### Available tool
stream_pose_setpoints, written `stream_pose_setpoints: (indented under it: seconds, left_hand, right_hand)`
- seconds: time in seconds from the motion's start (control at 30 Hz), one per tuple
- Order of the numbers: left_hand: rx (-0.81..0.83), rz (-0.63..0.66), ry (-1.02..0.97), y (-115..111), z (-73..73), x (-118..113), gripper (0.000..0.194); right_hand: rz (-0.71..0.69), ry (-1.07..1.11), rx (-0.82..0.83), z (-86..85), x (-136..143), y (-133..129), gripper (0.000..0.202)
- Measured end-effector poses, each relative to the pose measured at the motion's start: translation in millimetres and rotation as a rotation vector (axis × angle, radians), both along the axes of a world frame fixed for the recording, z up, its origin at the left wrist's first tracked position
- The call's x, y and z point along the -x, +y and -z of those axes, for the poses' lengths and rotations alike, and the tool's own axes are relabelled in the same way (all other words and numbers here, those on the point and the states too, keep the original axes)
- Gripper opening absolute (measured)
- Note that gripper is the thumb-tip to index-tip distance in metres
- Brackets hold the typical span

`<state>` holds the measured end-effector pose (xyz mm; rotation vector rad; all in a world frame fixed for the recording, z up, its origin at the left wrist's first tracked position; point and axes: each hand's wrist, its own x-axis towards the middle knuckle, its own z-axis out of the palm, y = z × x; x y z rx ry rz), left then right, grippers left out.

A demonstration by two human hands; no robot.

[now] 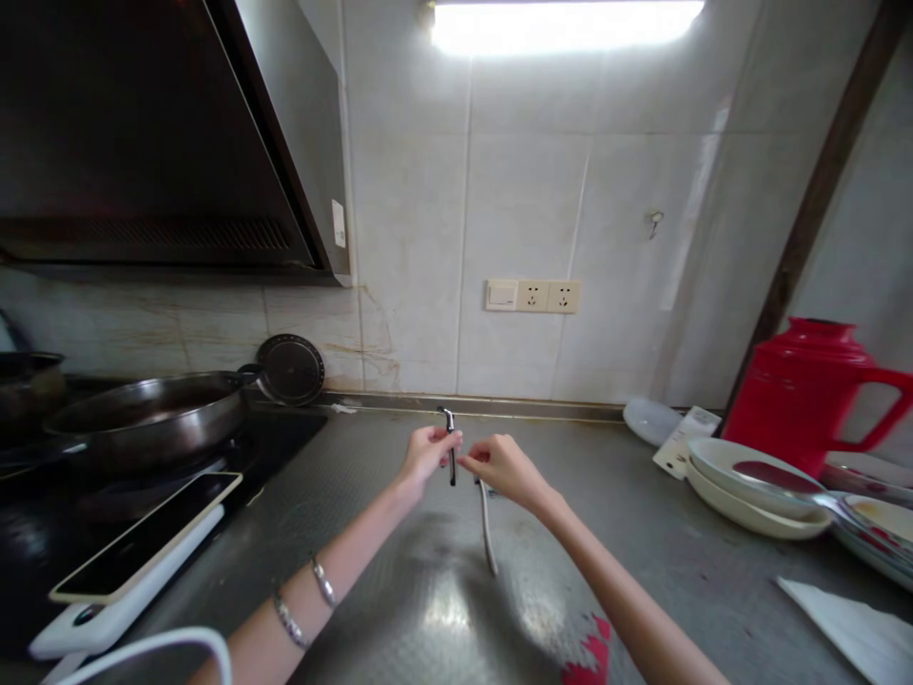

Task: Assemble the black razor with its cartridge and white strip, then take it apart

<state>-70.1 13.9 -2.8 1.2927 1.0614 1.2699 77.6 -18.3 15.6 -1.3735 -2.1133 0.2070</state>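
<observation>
Though near right hand, pale cord

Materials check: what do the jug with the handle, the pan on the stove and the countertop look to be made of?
Jug: probably glossy red plastic, going by its even color and soft highlights.
Pan: bare metal, likely stainless steel, with silvery reflections.
Countertop: brushed-looking gray metal, judging by its blurred light reflections.

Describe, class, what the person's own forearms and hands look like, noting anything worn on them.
The left hand wears no glove, and up its forearm sit two narrow silver-coloured bangles, one nearer the wrist and one further up. The right hand is also gloveless, with nothing worn on its forearm. No sleeve shows on either.
</observation>
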Motion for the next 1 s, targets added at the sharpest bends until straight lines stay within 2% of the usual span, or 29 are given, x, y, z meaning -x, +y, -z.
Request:
stream_pose_setpoints:
  seconds: [0.17,0.4,0.53,0.63,0.8,1.0]
  left_hand:
    - [0.09,0.03,-0.032,-4,7.0,-6,0.033]
    - [0.128,0.084,0.103,6,17.9,-2,0.044]
    - [0.205,-0.024,0.233,22,30.4,8,0.05]
    - [0.187,-0.077,0.287,31,35.6,15,0.041]
    - [0.137,-0.072,0.321,38,34.6,20,0.034]
    - [0.153,-0.071,0.337,40,36.1,21,0.033]
  right_hand:
    - [0.123,-0.056,0.052,19.1,21,-2,0.031]
    - [0.126,-0.063,0.095,33.4,19,7,0.031]
    - [0.175,-0.064,0.25,47.8,12,19,0.028]
    - [0.144,-0.081,0.362,59.1,6,25,0.027]
    - [0.078,-0.13,0.46,71.5,3,28,0.026]
    - [0.07,-0.182,0.449,79.8,3,29,0.025]
